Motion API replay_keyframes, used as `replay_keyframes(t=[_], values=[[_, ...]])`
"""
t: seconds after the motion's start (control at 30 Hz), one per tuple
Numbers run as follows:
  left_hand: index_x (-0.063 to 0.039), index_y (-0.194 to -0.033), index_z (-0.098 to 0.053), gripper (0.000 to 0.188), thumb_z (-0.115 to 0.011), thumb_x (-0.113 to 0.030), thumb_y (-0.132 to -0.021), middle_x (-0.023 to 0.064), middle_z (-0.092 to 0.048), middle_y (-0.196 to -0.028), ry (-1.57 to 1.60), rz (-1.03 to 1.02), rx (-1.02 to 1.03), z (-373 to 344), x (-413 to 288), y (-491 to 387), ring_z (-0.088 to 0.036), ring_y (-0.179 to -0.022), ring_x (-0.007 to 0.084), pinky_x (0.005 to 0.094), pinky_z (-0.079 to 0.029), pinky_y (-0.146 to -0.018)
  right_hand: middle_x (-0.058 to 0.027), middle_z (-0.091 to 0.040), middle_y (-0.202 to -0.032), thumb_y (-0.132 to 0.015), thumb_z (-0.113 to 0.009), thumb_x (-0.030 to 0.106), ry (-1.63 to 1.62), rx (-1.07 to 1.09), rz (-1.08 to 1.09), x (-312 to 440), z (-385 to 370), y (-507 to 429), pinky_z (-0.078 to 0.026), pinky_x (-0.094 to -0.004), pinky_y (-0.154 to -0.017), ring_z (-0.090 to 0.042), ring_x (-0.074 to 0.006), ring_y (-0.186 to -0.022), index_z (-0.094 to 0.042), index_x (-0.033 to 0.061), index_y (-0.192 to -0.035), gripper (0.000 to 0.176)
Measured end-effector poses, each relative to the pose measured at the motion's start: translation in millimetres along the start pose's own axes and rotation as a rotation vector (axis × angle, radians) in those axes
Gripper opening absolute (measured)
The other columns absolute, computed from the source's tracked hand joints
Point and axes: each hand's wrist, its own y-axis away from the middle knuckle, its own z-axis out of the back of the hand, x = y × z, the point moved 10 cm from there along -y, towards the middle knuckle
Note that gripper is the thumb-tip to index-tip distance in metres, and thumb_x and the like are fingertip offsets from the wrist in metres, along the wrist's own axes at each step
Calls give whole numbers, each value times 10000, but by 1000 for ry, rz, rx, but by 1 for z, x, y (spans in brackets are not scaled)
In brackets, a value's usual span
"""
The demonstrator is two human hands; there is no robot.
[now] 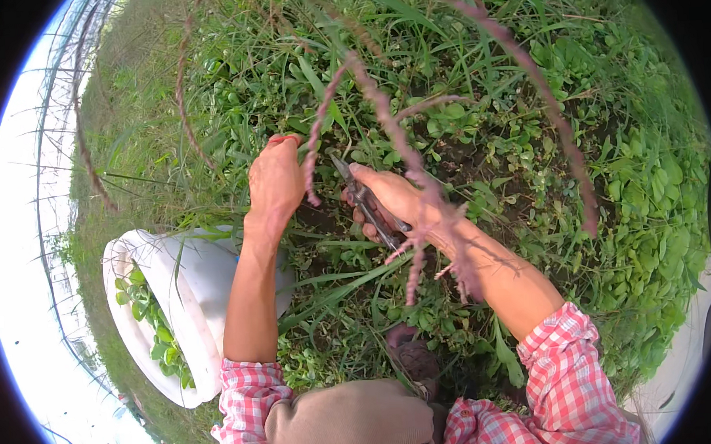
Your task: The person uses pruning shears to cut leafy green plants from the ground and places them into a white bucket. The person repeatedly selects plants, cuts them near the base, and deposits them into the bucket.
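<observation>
My right hand (393, 193) is wrapped around a pair of pruning shears (380, 225). Their pointed blades aim up and left, toward my other hand, and stop a little short of it. My left hand (275, 181) is low among the weeds, back side up, with a red band around one finger. Its fingertips are hidden, so I cannot tell whether they grip a stem. Small leafy plants (458, 113) and grass surround both hands. Left of my left forearm, a white plastic bucket (206, 282) leans over with loose green leaves (158, 332) inside.
Blurred purplish grass seed heads (380, 102) hang close to the camera, crossing the view of my right forearm. A long grass blade (358, 279) arches below my hands. My bent knee (346, 416) is at the bottom, with denser broad-leaved plants (646, 209) off to the right.
</observation>
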Motion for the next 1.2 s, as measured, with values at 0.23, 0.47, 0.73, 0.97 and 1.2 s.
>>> replay_keyframes(t=[0.23, 0.47, 0.73, 0.97, 1.2], values=[[-34, -911, -660, 200, -715, -223, -874, 169, -627, -1025, -88, -20, -86, -23, 8, -9, -678, -752, 383, 477, -559, -656, -92, -672, -799, -1024, -357, 592, 11, -16, -42, 4, 3, -50, -531, -326, -517, -667, -189, -606, -570, 44, -1069, 589], [-40, -938, -685, 162, -673, -194, -891, 160, -632, -1000, -36, 91, -96, -25, 25, -1, -663, -815, 376, 473, -541, -715, -78, -635, -787, -1040, -345, 578, -32, -8, -12, 10, -1, -67, -539, -324, -495, -642, -174, -590, -542, 77, -1041, 538], [-13, -915, -667, 140, -659, -149, -881, 188, -649, -959, 130, 138, -216, -1, 28, 2, -667, -775, 393, 479, -534, -706, -11, -496, -677, -1057, -377, 529, -20, 6, -3, 8, -1, -59, -390, -285, -426, -463, -120, -470, -540, 53, -1020, 504], [-103, -925, -618, 128, -682, -210, -951, -36, -591, -745, 1536, 622, 46, 6, 9, 59, -502, -583, 61, 239, -393, -510, -23, -571, -720, -1040, -507, 422, -93, -36, 165, 1, 5, 14, -453, -297, -474, -555, -147, -524, -539, 34, -1176, 413], [-36, -942, -627, 107, -686, -125, -935, -17, -620, -768, 1183, 371, -39, 58, -30, 86, -564, -657, 105, 259, -456, -580, -58, -652, -832, -972, -678, 259, -158, -166, 632, 53, 6, 92, -504, -275, -544, -621, -136, -603, -535, 50, -1292, 408]])
